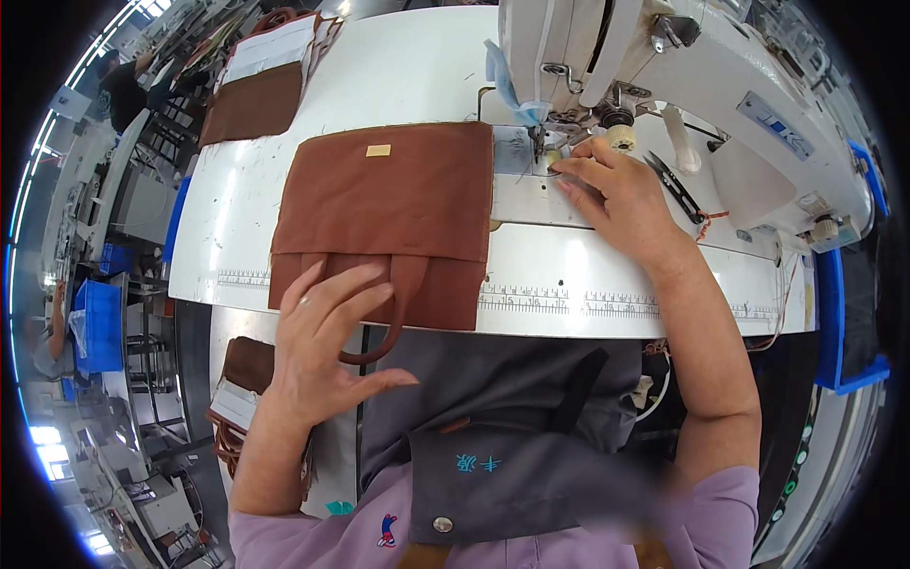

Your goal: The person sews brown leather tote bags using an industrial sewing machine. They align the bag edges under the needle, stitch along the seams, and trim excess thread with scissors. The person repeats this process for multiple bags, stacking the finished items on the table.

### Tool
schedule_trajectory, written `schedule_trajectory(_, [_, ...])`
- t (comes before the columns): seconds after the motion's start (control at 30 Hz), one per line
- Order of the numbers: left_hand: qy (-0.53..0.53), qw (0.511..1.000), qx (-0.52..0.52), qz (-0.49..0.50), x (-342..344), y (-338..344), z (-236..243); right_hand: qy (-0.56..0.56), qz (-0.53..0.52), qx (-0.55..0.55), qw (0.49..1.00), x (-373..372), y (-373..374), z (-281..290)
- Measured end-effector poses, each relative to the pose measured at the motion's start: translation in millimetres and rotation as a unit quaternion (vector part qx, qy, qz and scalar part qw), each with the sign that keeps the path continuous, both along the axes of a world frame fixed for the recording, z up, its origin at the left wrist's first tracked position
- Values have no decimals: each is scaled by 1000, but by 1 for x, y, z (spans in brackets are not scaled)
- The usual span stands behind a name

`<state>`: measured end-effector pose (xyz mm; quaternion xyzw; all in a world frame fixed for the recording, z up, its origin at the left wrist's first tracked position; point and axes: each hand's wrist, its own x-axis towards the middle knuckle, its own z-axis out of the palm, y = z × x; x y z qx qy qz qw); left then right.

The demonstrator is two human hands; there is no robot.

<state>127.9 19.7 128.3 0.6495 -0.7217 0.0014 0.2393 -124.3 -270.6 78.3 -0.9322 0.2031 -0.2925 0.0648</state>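
Observation:
A reddish-brown fabric bag piece (398, 194) lies flat on the white sewing table, left of the needle, with a small gold label (378, 151) near its far edge. A strap handle (406, 294) loops over its near edge. My left hand (332, 322) rests on the near part of the piece beside the handle, fingers spread, holding nothing. At the presser foot (538, 142) of the sewing machine (706, 71), my right hand (621, 194) has its thumb and fingertips drawn close together. What they pinch, if anything, is too small to make out.
Black thread snips (675, 188) lie right of my right hand. A stack of brown and white pieces (251, 104) sits at the far left of the table. More brown pieces (248, 365) are lower left. Blue bins (100, 322) and a person (121, 90) are farther left.

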Motion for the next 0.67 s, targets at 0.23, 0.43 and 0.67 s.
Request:
schedule_trajectory(0.23, [-103,991,-25,83,8,49,-24,-3,8,33,999,0,2,3])
schedule_trajectory(0.43, [98,929,-284,218,41,56,18,4,-1,69,998,-7,3,6])
schedule_trajectory(0.67, [454,713,-429,320,91,129,63,-5,17,86,996,-4,0,-2])
